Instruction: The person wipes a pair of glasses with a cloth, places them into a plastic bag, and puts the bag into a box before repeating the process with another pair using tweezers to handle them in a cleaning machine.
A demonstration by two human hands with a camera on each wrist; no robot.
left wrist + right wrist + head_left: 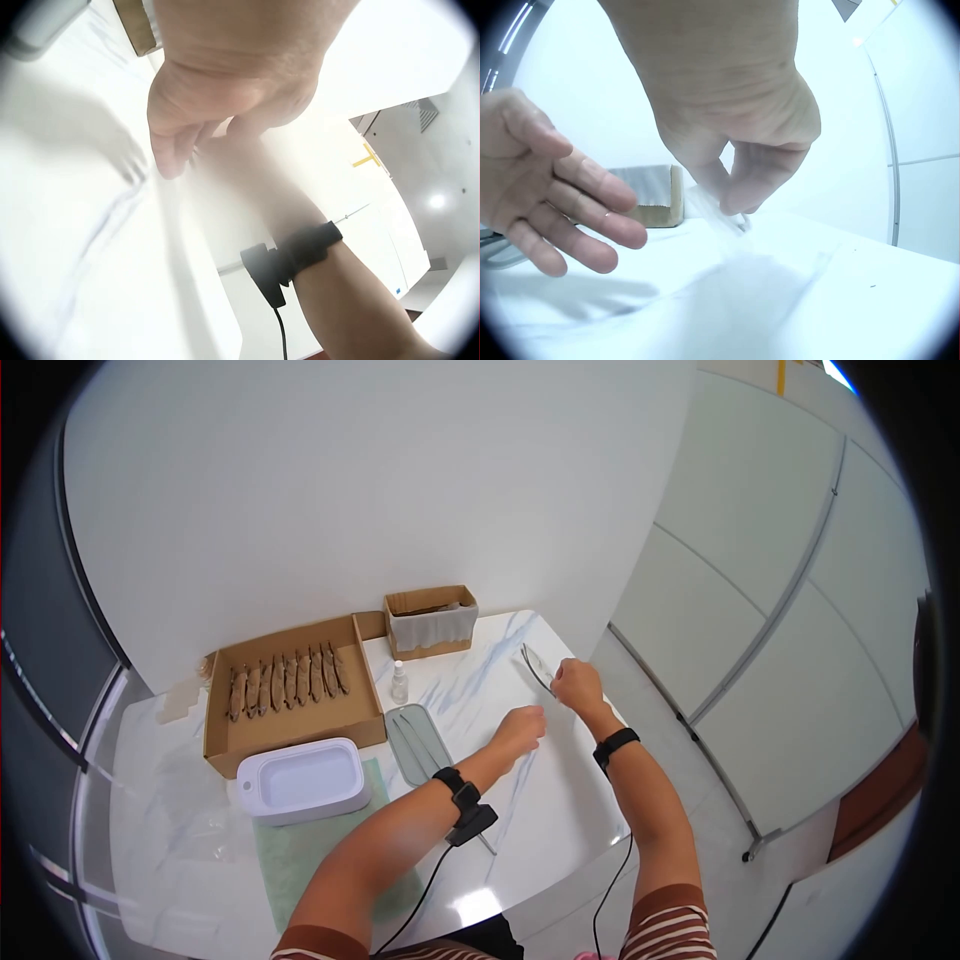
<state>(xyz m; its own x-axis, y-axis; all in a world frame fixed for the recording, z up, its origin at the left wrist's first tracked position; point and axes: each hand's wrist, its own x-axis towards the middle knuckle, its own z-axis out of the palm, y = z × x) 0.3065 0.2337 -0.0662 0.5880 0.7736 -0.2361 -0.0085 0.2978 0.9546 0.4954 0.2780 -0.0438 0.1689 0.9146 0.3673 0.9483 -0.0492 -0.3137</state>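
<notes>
Over the right part of the marbled table, my right hand pinches a thin, translucent plastic-like sheet between thumb and fingers. It hangs below the fingertips in the right wrist view, blurred and pale. Beside that hand in the head view is a slim curved outline with a dark edge; I cannot tell what it is. My left hand hovers to the left and nearer the body, holding nothing. Its fingers are spread and loosely bent, palm toward the right hand in the right wrist view.
A grey tray with slim metal tools lies left of my left hand, near a small clear bottle. Farther left are a lilac basin on a green cloth and a cardboard tray of brown elongated pieces. A cloth-draped box stands behind.
</notes>
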